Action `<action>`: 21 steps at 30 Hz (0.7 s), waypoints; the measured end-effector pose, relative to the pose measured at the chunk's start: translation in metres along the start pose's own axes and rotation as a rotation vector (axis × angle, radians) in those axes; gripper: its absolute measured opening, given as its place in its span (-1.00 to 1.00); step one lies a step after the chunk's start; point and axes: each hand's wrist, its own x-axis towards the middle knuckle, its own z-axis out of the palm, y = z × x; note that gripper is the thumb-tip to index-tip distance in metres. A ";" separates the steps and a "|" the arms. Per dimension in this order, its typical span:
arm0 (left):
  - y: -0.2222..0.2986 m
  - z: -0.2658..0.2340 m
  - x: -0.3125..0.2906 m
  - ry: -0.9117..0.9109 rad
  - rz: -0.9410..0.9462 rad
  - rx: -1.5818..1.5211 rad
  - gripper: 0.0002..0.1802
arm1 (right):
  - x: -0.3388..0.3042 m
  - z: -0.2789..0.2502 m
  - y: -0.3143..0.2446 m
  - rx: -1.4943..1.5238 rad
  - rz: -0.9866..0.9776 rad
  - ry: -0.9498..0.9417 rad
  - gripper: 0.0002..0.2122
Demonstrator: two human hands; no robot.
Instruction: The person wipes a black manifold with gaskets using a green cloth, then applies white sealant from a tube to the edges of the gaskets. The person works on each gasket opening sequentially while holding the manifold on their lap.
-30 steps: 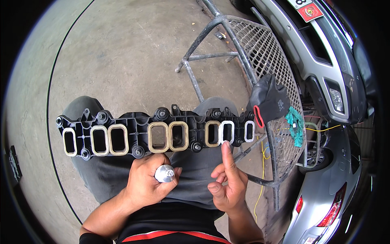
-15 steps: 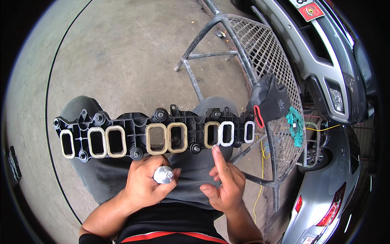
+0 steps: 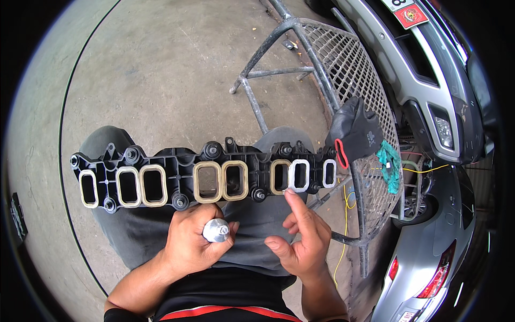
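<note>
A long black intake manifold (image 3: 178, 177) lies across my thighs, with a row of rectangular ports. Most port gaskets (image 3: 246, 181) are tan, while two at the right end carry a white coat. My left hand (image 3: 186, 236) is wrapped round a silver tube (image 3: 216, 231), nozzle up, just below the manifold's middle. With its index finger stretched out and thumb apart, my right hand (image 3: 306, 236) reaches the lower edge of the manifold. That fingertip, with some white on it, is at the lower left corner of a white-coated gasket (image 3: 307, 176).
A metal stand with a mesh top (image 3: 348, 64) is at the right. On it lie a dark glove (image 3: 357, 129) with a red cuff and a teal glove (image 3: 389, 166). Two silver cars (image 3: 424, 241) stand beyond. A yellow cord (image 3: 341, 257) runs along the concrete floor (image 3: 161, 70).
My right hand has shifted slightly right and up, its fingertip moving from the tan gasket's lower edge to the white-coated gasket's corner. My left hand stays in place with the tube.
</note>
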 end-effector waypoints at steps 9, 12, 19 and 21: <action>-0.002 0.001 -0.001 0.002 -0.010 -0.008 -0.69 | 0.003 0.003 -0.007 -0.098 -0.030 -0.021 -0.19; -0.002 0.003 -0.001 0.034 0.025 0.023 -0.70 | -0.002 0.004 -0.013 0.266 -0.028 -0.054 -0.17; -0.007 0.001 -0.004 -0.068 0.049 0.111 -0.73 | -0.015 0.007 -0.030 0.722 0.037 -0.246 -0.10; -0.007 0.001 -0.005 -0.100 0.042 0.104 -0.71 | -0.013 0.006 -0.031 0.713 0.035 -0.268 -0.10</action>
